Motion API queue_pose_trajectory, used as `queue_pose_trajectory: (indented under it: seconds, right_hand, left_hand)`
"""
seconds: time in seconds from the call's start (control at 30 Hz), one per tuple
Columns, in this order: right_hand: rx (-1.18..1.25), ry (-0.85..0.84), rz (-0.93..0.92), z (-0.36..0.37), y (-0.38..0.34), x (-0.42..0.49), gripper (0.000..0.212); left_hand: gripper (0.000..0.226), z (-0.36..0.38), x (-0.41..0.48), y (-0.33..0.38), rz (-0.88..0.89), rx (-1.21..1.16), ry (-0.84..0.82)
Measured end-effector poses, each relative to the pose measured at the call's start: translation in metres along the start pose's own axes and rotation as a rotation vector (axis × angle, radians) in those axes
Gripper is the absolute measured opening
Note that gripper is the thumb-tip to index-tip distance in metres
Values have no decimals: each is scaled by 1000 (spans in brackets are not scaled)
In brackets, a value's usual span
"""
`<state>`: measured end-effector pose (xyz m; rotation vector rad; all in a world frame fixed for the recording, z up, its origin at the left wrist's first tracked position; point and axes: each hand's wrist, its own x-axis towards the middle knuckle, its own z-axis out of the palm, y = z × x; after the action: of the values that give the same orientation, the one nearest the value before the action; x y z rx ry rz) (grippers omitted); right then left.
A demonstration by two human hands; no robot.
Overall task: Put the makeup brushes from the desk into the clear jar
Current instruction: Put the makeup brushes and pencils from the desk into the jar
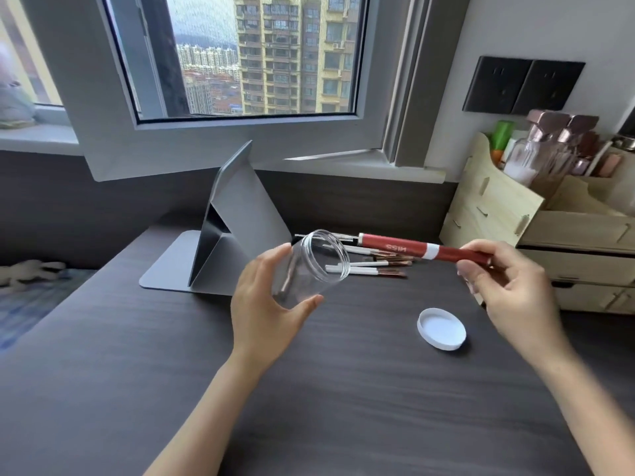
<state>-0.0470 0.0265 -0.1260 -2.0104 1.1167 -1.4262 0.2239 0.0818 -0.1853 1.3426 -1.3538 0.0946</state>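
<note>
The clear jar [311,266] is gripped, tilted, in the left hand [264,304]; a red brush [412,249] is pinched by the right hand [508,286] above the desk [309,389]; its far end is beside the jar's mouth.

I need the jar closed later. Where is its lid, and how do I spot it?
On the dark desk, look just below the right hand. The lid lies there alone: a round white cap, the only white disc, apart from the brushes.
</note>
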Motion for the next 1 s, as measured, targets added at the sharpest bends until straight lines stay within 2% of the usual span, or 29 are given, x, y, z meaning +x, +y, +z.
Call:
queue_pose_trajectory:
  seconds: [0.07, 0.17, 0.3, 0.43, 0.5, 0.57, 0.63, 0.7, 0.77, 0.87, 1.0]
  right_hand:
    - [8, -32, -61, 3, -18, -4, 26]
    - [-189, -129, -193, 27, -33, -4, 9]
    - [-505, -246, -379, 61, -29, -10, 27]
    - [-438, -383, -422, 71, -21, -17, 34]
    - [-200, -378, -319, 66, -16, -13, 34]
    - [-39, -205, -115, 61, 1, 4, 29]
    - [-244, -51, 28, 63, 36, 29, 22]
    - [-532, -101, 104, 69, 73, 54, 22]
    - [-680, -220, 142, 77, 97, 71, 26]
    - [-755, -311, 101, 91, 103, 88, 28]
    - [-705, -404, -33, 134, 75, 98, 27]
  left_hand:
    - [72, 1, 0, 1, 56, 51, -34]
    - [70, 3, -2, 2, 178, 100, -86]
    - [70, 5, -6, 1, 224, 127, -121]
    - [73, 7, -6, -2, 179, 113, -148]
    - [73, 8, -6, -2, 103, 70, -142]
    - [71, 7, -5, -1, 0, -42, -107]
    - [69, 6, -3, -1, -91, -166, -73]
    - [66, 7, -1, -3, -146, -232, -52]
    - [67, 7, 0, -6, -184, -264, -40]
    - [70, 7, 1, -6, -226, -326, -11]
    - [69, 3, 5, -4, -304, -419, 82]
